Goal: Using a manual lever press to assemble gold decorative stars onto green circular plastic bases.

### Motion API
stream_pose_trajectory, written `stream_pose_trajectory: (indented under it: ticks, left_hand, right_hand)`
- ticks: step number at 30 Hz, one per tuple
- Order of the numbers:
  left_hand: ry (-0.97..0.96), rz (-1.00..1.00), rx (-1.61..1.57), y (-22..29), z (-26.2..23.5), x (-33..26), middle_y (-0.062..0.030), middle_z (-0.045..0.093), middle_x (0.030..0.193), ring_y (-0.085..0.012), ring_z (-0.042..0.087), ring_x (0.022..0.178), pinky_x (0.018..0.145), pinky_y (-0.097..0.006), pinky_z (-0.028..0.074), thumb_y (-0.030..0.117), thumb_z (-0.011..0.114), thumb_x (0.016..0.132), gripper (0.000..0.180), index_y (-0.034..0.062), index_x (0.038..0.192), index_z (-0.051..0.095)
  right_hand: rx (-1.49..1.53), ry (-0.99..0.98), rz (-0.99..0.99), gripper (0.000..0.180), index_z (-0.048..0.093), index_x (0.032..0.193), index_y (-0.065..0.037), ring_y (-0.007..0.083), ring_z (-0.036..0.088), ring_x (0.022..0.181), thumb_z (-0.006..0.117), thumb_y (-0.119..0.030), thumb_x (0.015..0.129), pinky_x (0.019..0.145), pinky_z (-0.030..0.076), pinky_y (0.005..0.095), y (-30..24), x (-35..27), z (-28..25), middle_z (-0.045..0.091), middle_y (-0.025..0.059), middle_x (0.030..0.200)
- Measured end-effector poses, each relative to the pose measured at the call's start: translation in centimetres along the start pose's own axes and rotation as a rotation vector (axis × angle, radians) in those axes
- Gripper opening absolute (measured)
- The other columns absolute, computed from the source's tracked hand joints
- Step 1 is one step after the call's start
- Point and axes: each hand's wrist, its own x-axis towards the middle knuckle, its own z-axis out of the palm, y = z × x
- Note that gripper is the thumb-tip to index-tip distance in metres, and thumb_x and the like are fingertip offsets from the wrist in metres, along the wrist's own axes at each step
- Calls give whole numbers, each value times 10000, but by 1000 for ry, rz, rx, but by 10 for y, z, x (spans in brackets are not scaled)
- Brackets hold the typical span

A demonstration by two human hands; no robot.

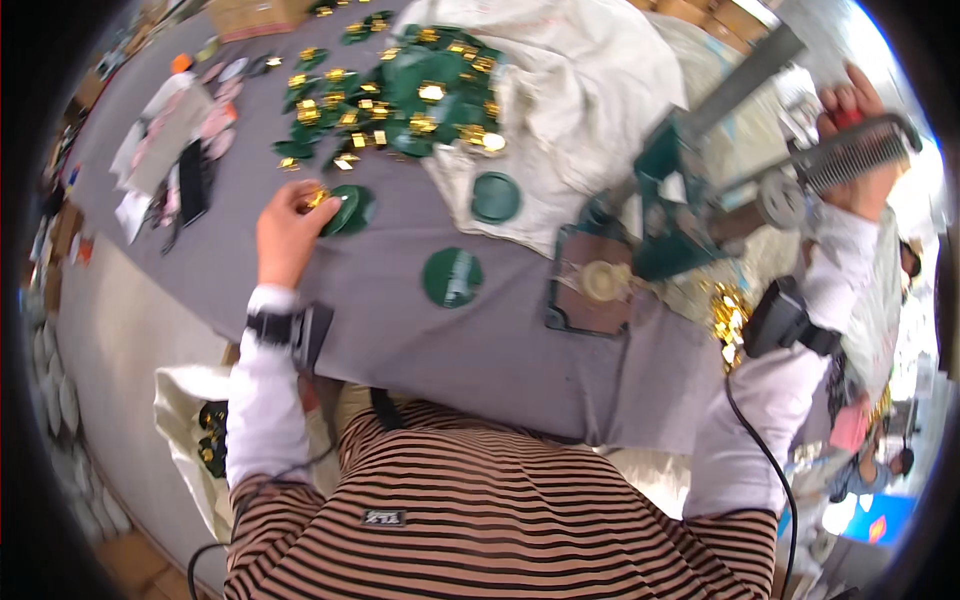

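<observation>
My left hand [287, 232] pinches a gold clip on a round green disc [345, 212], just above the grey cloth. Another green disc edge shows beside it. On the right, my right hand [858, 165] is raised behind the spring [862, 160] of a green hand press [668, 200]. Its fingers curl near something small and red [848, 118], which I cannot make out. A pale round die [603, 281] sits on the press's base plate [590, 312]. Two loose discs lie between my hands: a plain green disc [496, 197] and a green disc with a pale print [452, 277].
A heap of green discs with gold clips [430, 90] covers the far middle, beside white cloth [590, 70]. Scraps and a black strip [193, 182] lie far left. Gold foil pieces [730, 320] hang near my right forearm. A white bag [180, 420] stands low left.
</observation>
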Motion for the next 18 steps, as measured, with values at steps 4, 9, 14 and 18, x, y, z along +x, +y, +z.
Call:
stream_pose_trajectory:
  ticks: [4, 9, 14, 18]
  left_hand:
    - [-290, 239, -209, 90, 78, -75, -60, 704, 1008, -153, 667, 910, 829, -288, 521, 64, 806, 715, 443, 46, 1122, 632]
    - [-457, 654, -123, 112, 183, -104, -87, 710, 1023, -259, 673, 969, 863, -325, 501, 112, 795, 725, 542, 21, 1197, 545]
    - [-616, 505, -75, 142, 212, -102, -129, 697, 975, -333, 620, 984, 852, -406, 477, 114, 766, 701, 582, -8, 1207, 506]
    - [-677, 496, 42, 157, 216, -101, -140, 699, 937, -345, 649, 884, 771, -399, 507, 115, 776, 687, 600, -39, 1199, 503]
  right_hand:
    - [122, -275, -29, 346, 508, 1257, 71, 230, 532, 908, 470, -114, 968, 650, 437, 235, 1, 18, -31, 528, 88, 941]
    - [-55, 141, -166, 224, 592, 1052, 17, 136, 518, 561, 513, -172, 961, 514, 446, 247, -1, -24, 46, 543, 28, 706]
    - [59, -138, -92, 125, 597, 927, -35, 90, 474, 499, 493, -105, 920, 377, 324, 201, -3, -19, 31, 558, 20, 706]
    - [8, -17, 60, 140, 586, 967, -13, 95, 482, 522, 481, -83, 906, 407, 348, 197, -20, -25, 34, 554, 21, 729]
